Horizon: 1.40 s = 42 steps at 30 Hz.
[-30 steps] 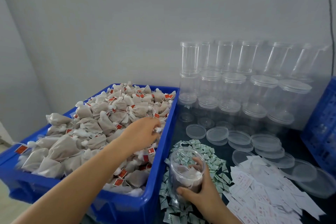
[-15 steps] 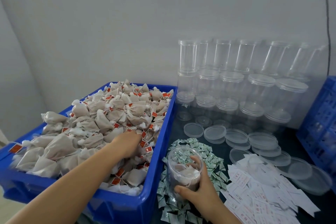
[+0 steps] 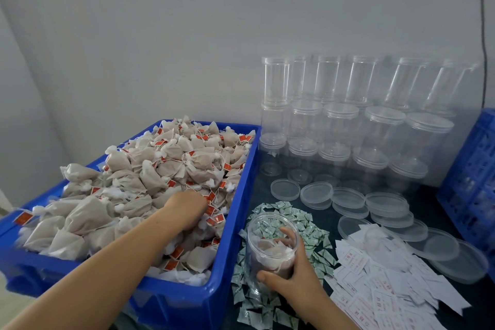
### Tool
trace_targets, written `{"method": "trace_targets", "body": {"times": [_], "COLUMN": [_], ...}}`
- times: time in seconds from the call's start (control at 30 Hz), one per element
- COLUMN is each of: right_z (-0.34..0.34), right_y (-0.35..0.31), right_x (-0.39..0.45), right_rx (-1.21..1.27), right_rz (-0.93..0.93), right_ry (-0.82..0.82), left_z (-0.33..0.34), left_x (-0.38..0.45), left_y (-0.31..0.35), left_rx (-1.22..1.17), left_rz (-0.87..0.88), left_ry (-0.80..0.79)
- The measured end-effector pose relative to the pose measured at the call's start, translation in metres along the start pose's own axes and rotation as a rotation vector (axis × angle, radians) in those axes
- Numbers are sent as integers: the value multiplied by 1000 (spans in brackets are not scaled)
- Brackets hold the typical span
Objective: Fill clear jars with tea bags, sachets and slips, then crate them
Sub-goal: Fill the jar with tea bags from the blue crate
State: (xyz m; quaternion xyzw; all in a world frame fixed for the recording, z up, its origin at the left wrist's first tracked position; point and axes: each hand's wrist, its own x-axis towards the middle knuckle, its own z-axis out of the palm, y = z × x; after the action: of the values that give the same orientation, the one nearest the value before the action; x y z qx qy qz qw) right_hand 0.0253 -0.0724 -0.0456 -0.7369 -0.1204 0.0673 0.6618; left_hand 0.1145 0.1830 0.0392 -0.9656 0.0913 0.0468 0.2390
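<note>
An open clear jar [image 3: 270,246] is held upright by the right hand [image 3: 297,273], thumb at the near wall and fingers curled round the far side. The jar is stood on a spread of green-printed sachets [image 3: 305,228], just right of the blue tub [image 3: 235,222]. A few tea bags are seen inside the jar, in its lower half.

The left hand [image 3: 187,209] is laid knuckles-up on the heap of tea bags [image 3: 139,182] in the tub, near its right wall. Its fingertips are buried among the bags; whether a bag is gripped cannot be told.

White slips [image 3: 385,284] are scattered right of the sachets, touching their edge. Loose clear lids [image 3: 348,198] are laid in overlapping rows behind the slips. Empty jars [image 3: 337,126] are stacked against the wall behind the lids, some capped. A blue crate [image 3: 474,177] is partly seen at the right edge.
</note>
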Motion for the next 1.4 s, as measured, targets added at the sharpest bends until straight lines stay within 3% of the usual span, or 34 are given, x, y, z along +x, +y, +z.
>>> {"method": "trace_targets", "body": {"times": [0.1, 0.43, 0.67, 0.83, 0.97, 1.27, 1.4], "right_z": [0, 0, 1, 0, 0, 0, -3], "right_y": [1, 1, 1, 5, 7, 4, -4], "right_x": [0, 1, 1, 3, 4, 5, 5], "right_rx": [-2, 4, 2, -23, -18, 17, 27], "right_rz": [0, -5, -10, 15, -5, -33, -25], "right_ry": [-5, -4, -3, 8, 18, 4, -10], "left_z": [-1, -34, -92, -112, -110, -97, -103], "left_x": [-1, -23, -59, -67, -66, -61, -60], "left_y": [-5, -29, -3, 29, 52, 87, 91], "left_rx": [-85, -694, -951, -1108, -1045, -474, -475], "left_rz": [-19, 4, 147, 281, 371, 456, 434], "left_ry": [23, 185, 304, 270, 245, 279, 165]}}
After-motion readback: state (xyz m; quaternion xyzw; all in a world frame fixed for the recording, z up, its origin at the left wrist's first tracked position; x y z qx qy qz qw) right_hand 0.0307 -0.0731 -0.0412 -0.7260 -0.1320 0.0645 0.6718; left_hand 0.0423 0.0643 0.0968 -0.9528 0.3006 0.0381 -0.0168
